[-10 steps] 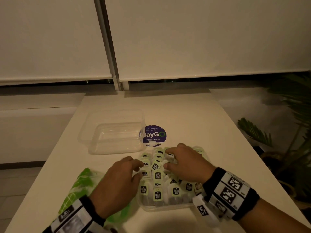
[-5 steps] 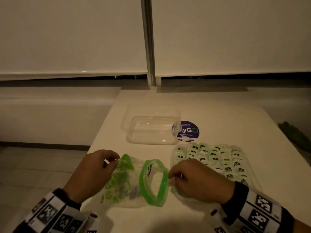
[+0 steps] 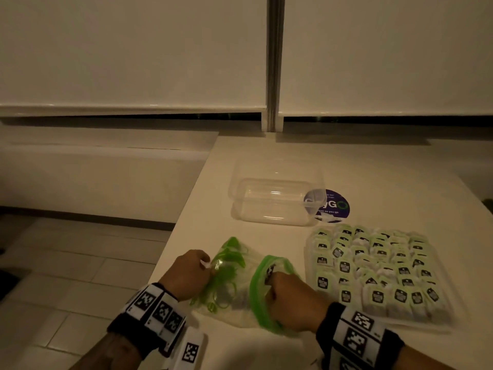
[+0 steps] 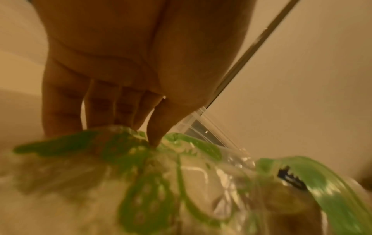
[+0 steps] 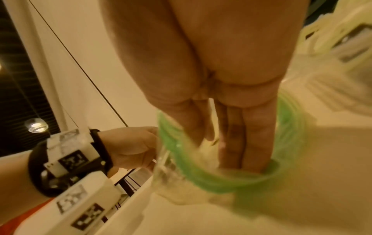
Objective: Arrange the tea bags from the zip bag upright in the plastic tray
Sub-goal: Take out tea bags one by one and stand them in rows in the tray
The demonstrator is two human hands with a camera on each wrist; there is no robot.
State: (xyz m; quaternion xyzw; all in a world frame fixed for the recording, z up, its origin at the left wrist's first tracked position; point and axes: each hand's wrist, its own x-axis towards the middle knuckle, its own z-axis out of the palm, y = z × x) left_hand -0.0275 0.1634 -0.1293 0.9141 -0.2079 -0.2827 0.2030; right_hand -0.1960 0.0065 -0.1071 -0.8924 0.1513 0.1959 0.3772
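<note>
A pale, dimly lit surface [image 3: 373,166] runs out from a wall of drawn roller blinds [image 3: 133,49], with tiled floor [image 3: 66,276] off its left edge. Near the front left corner lies the clear zip bag with green leaf print and a green zip rim [image 3: 240,289], its mouth turned toward the right edge. The left hand [image 3: 186,276] pinches the bag's closed end between thumb and fingertips. The right hand [image 3: 293,297] has its straight fingers [image 5: 251,143] pushed in through the green mouth; whether they hold anything inside cannot be told. Just right of the bag sits the shallow clear plastic tray [image 3: 442,320], packed with rows of pale green-tagged tea bags [image 3: 373,263] standing upright. Farther back toward the wall rests an empty clear plastic tub [image 3: 274,198], partly covering a round purple sticker [image 3: 336,206] on the surface.
</note>
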